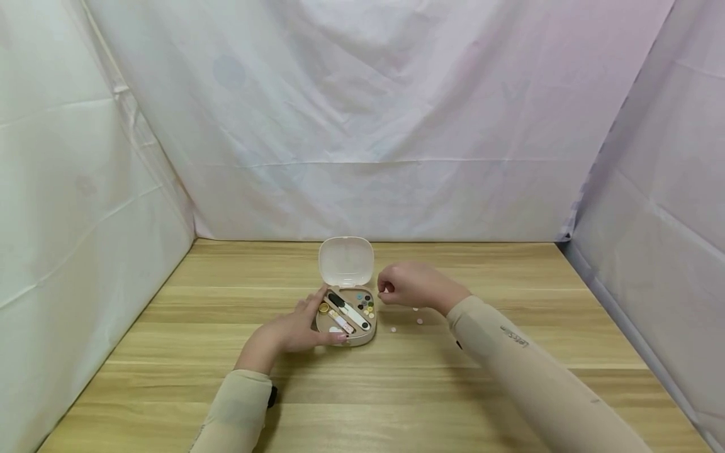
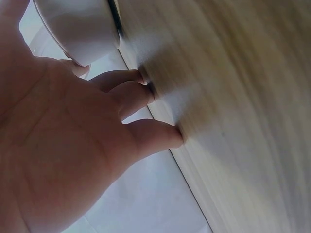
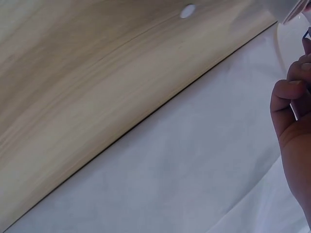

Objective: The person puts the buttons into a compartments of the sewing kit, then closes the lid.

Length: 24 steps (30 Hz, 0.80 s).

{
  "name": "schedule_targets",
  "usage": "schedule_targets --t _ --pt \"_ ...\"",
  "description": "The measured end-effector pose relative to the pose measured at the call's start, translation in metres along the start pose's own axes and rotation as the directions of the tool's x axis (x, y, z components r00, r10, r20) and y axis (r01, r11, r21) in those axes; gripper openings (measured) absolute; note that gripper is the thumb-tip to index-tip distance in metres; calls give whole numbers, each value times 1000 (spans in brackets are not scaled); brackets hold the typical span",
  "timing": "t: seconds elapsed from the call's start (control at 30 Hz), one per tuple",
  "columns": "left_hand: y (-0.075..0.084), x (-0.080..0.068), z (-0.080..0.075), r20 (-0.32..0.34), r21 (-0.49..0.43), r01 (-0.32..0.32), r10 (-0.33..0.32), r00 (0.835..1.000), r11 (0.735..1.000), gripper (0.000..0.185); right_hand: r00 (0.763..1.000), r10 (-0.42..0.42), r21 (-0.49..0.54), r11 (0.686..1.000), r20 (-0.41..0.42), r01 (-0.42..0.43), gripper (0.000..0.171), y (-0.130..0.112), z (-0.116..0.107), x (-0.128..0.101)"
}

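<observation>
Right wrist: pinched item (image 3: 294,109) indistinct

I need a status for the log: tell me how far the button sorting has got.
Done: the case lies open with buttons inside. In hand: the left hand steadies the case; the right hand pinches something small. Left: loose buttons on the table.

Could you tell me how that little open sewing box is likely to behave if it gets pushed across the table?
The sewing box looks small and plastic, so probably light and apt to slide on the smooth wooden table. Its raised lid might make it tip backward. The left hand steadying its side suggests it shifts easily.
</observation>
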<state>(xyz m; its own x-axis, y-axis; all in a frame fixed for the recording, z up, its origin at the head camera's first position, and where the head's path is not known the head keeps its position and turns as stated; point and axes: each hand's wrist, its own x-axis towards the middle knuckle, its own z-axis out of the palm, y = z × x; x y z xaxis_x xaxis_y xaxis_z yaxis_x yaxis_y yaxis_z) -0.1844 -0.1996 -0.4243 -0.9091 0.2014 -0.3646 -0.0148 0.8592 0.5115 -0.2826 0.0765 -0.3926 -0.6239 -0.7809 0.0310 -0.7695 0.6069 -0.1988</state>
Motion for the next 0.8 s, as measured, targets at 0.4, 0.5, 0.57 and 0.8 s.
schedule_targets --t 0.4,0.5,0.57,0.8 --pt "-4 2 2 -2 3 8 -8 1000 1000 124 998 -62 -40 997 0 62 8 -16 11 33" --pt "-5 3 3 -4 3 7 -7 1000 1000 124 998 -55 -31 998 14 55 8 -18 15 38" --pt "-5 3 4 -4 1 8 -8 1000 1000 124 998 -53 -26 998 20 53 8 -19 18 39" --pt "-5 3 3 -8 7 2 -2 1000 1000 124 997 -79 -10 997 20 79 10 -20 23 42"
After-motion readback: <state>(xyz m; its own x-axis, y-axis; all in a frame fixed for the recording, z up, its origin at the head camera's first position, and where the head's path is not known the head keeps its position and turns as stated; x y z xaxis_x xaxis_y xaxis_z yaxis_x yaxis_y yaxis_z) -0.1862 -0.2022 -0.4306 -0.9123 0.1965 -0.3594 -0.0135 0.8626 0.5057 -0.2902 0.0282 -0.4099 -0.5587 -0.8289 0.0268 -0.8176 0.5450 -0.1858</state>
